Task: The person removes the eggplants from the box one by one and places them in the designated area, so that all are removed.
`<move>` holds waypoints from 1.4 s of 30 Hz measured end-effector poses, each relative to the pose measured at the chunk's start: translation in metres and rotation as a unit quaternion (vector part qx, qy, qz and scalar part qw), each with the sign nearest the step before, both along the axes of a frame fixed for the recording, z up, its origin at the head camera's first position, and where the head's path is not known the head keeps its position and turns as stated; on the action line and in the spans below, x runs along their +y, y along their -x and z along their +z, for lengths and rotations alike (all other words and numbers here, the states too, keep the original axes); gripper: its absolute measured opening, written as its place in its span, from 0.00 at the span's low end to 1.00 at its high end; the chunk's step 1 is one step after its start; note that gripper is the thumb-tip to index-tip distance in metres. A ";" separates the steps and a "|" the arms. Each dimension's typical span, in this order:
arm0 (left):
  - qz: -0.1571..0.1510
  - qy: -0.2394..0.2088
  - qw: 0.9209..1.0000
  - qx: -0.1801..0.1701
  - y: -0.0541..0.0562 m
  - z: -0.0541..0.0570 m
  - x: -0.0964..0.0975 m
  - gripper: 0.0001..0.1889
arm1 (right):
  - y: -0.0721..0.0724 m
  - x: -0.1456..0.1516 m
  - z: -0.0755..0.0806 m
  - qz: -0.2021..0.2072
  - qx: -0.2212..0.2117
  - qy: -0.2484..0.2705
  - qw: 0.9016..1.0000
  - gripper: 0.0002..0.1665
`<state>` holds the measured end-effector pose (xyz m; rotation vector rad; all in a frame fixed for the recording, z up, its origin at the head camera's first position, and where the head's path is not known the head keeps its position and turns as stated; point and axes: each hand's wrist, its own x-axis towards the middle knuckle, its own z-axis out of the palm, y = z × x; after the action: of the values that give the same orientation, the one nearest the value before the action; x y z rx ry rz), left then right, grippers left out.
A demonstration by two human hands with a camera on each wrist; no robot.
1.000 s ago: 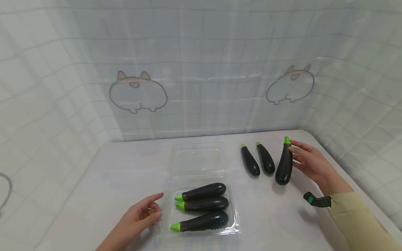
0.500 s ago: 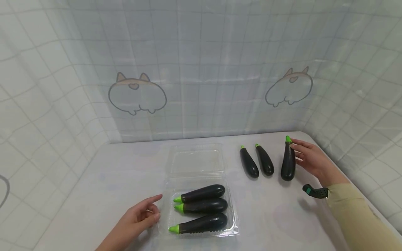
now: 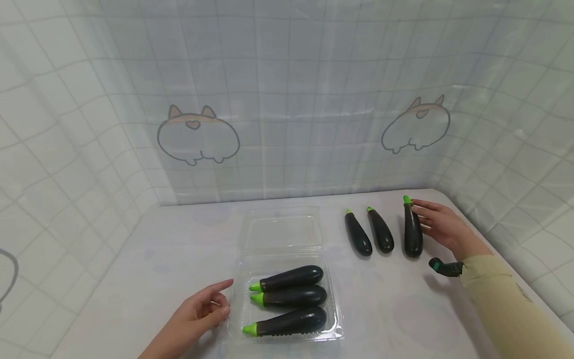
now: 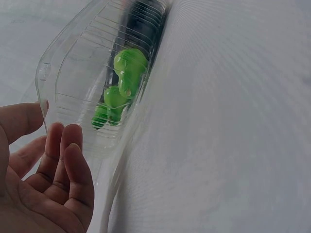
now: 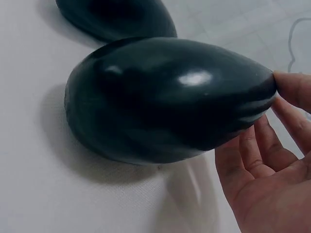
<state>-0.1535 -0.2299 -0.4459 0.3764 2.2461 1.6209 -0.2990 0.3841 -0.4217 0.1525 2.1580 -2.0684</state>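
Observation:
My right hand (image 3: pixel 441 227) pinches a dark eggplant (image 3: pixel 412 234) near its green stem end, at the table's far right. In the right wrist view, the thumb and fingers hold the narrow end of this eggplant (image 5: pixel 170 102), and its round end points away from the palm. My left hand (image 3: pixel 197 314) rests at the left edge of a clear plastic clamshell box (image 3: pixel 334 319), index finger extended and other fingers loosely bent. In the left wrist view, fingertips touch the box's rim (image 4: pixel 41 77). Three eggplants (image 3: pixel 293 296) lie side by side in the box, green stems to the left.
Two more eggplants (image 3: pixel 358 234) lie on the white table between the box and my right hand. The box's lid (image 3: pixel 281 232) lies folded back behind it. A checked curtain (image 3: pixel 287 124) surrounds the table's back and sides.
The eggplant in my right hand has shifted slightly and straightened beside the two loose ones, its round end swinging right. My left hand has stayed at the box.

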 end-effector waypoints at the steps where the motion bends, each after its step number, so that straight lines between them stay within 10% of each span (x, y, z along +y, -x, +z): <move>1: -0.001 -0.001 1.000 0.000 0.000 0.000 0.000 0.32 | 0.002 0.000 -0.002 -0.001 0.000 -0.006 1.000 0.45; 42: -0.030 -0.023 0.999 0.030 -0.006 -0.002 -0.006 0.31 | 0.037 -0.010 -0.026 0.018 0.024 -0.188 0.982 0.36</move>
<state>-0.1479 -0.2359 -0.4482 0.5063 2.2221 1.6544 -0.3363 0.3736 -0.4479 0.1028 2.5396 -1.6390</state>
